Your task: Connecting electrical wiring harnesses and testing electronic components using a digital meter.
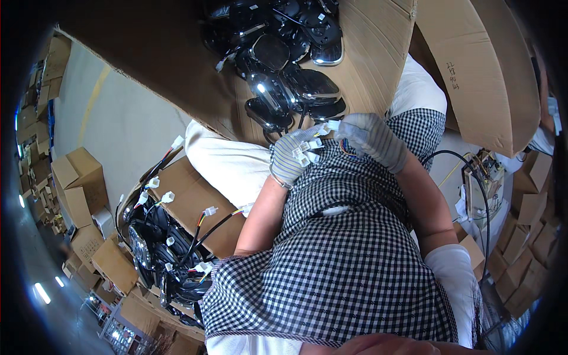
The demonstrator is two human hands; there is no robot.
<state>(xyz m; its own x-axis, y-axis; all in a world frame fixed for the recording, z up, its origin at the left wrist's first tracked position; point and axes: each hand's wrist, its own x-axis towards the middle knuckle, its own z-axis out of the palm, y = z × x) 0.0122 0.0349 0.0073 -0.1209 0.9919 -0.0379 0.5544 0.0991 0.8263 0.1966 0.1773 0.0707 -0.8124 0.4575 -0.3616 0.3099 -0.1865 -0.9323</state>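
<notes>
In front of my lap, my left hand, in a grey striped glove, is closed around several white plug connectors. My right hand, gloved the same way, pinches another white connector close to the left fingertips. Thin coloured wires hang just under the right fingers. Beyond my hands, a large cardboard box holds a heap of glossy black and chrome parts that look like vehicle side mirrors. The wires' far ends are hidden.
At my left stands a carton beside more black parts with cables ending in white connectors. A tall cardboard flap rises at the right, near a black cable. Stacked cartons line the floor at far left.
</notes>
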